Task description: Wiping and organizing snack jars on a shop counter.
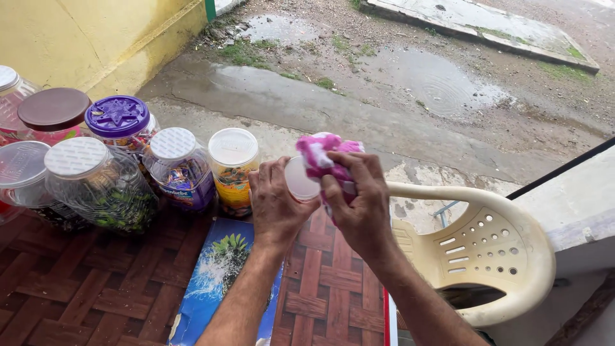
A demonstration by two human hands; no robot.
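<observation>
My left hand (277, 204) wraps around a small clear plastic jar with a white lid (301, 179), fingers curled on its side, the lid facing me. My right hand (360, 204) pinches a pink-and-white crumpled cloth (325, 154) and presses it against the jar's far side and top; the cloth bunches above my fingers. Both hands hold the jar in the air just above the front edge of the brown woven-pattern surface (90, 288).

To the left, on that surface, stands a cluster of clear plastic sweet jars: one with a yellow label and white lid (233, 168) nearest my left hand, a white-lidded one with purple wrappers (179, 165), a purple-lidded one (119, 122), a brown-lidded one (54, 110), and a large white-lidded one full of green sweets (96, 182). A blue printed sheet (211, 282) lies under my left forearm. A cream plastic chair (480, 243) stands to the right, and wet ground with puddles (423, 83) lies beyond.
</observation>
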